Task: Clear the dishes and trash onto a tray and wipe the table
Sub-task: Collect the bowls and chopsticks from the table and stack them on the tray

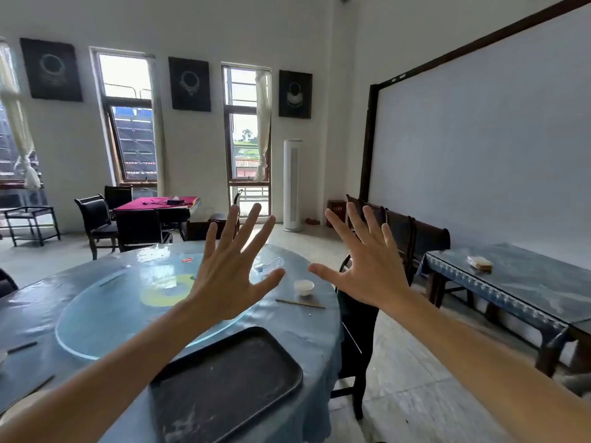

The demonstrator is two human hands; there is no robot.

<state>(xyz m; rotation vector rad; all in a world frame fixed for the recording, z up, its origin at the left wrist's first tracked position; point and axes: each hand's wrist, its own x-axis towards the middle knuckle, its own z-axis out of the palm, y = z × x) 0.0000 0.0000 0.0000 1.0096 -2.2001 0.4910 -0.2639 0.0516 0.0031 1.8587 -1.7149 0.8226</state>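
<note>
A round table (307, 327) with a blue cloth fills the lower left, with a glass turntable (105, 311) in its middle. A black tray (230, 382) lies at the near edge with nothing on it. A small white cup (304, 287) and a pair of chopsticks (300, 303) rest at the right side. A crumpled clear plastic bottle (270, 266) lies on the turntable's far right. My left hand (228, 276) and my right hand (367, 266) are raised in front of me, fingers spread, holding nothing.
A dark chair (355, 340) stands tucked at the table's right edge. A long side table (511, 282) with a small box runs along the right wall behind a row of chairs. More chopsticks (22, 346) lie at the far left. Another table with chairs stands behind.
</note>
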